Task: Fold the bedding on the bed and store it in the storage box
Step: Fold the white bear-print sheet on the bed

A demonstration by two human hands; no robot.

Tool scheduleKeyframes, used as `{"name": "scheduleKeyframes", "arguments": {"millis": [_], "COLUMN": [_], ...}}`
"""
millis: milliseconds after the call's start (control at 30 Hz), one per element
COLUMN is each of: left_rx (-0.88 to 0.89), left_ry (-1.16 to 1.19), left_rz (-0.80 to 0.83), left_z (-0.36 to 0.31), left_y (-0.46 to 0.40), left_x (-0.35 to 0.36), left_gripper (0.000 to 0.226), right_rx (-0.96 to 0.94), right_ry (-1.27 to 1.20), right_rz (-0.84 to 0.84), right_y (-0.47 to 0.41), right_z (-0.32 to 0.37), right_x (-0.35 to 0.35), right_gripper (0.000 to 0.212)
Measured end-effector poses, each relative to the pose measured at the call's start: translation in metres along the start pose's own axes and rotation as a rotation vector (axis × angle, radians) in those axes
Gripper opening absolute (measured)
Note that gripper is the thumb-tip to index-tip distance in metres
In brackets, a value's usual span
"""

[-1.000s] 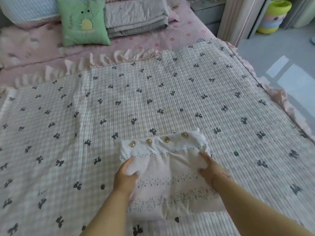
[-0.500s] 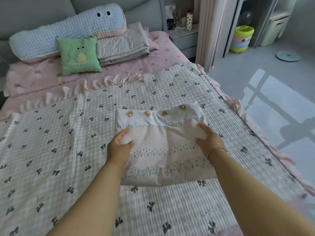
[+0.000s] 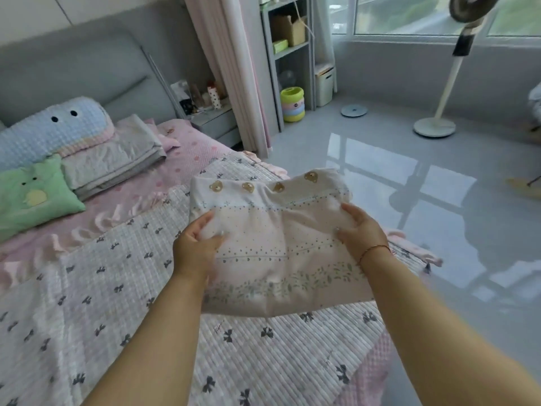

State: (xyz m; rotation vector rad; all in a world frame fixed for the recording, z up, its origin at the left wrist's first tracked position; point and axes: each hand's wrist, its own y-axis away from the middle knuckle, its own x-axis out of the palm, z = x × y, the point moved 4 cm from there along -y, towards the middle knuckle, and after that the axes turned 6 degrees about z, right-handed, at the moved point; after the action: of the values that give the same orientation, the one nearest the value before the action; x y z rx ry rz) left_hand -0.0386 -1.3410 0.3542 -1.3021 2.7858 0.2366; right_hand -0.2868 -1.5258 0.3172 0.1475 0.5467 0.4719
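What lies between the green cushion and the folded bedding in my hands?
In the head view, between the green cushion and the folded bedding lie the pink sheet, its ruffled edge, and bow-print quilt.

Both hands are holding a folded white blanket (image 3: 281, 238) with bear faces along its far edge, lifted above the bow-print quilt (image 3: 117, 303) covering the bed. The left hand (image 3: 196, 248) is gripping its left side, the right hand (image 3: 360, 233) its right. A standing fan (image 3: 445, 80) is standing on the glossy grey floor (image 3: 439, 200).
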Motion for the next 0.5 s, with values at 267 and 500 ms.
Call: {"name": "scheduleKeyframes", "arguments": {"millis": [267, 500], "left_rx": [0.073, 0.005], "left_ry": [-0.018, -0.002], "left_rz": [0.389, 0.714], "left_z": [-0.031, -0.031], "left_y": [0.036, 0.108], "left_x": [0.095, 0.204], "left_gripper": [0.049, 0.047], "right_rx": [0.135, 0.284], "right_ry": [-0.115, -0.138], "right_rz": [-0.370, -0.637], "right_y": [0.104, 0.210], "right_z": [-0.061, -0.131], "right_x": [-0.085, -0.157], "right_gripper": [0.060, 0.059]}}
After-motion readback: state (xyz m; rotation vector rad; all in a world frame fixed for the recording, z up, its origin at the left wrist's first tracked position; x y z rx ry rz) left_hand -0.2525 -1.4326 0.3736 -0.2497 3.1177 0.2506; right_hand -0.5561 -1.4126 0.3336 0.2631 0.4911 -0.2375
